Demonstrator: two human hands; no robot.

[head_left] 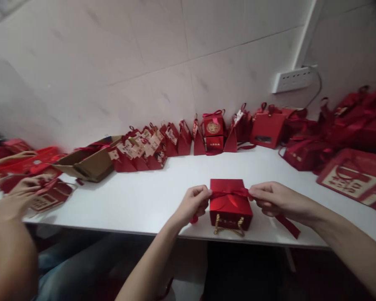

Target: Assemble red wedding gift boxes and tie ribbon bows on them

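Observation:
A small red gift box [230, 205] sits near the front edge of the white table, its gold cord handle [228, 228] hanging on the side facing me. Across its top runs a red ribbon [230, 191], crossed or knotted in the middle. My left hand [196, 202] pinches the ribbon at the box's left edge. At the right edge my right hand [268, 197] pinches the other side, and a loose ribbon tail [288, 225] hangs below it. The ribbon looks stretched between both hands. Whether it forms loops inside my fingers is hidden.
Triangular red boxes with tags [141, 148] line the wall beside stacked square boxes [213, 131]. An open cardboard box [87, 161] stands left. Red gift bags [357, 175] crowd the right, below a power strip [294, 79]. Another person's hand [26, 188] holds a red box at far left.

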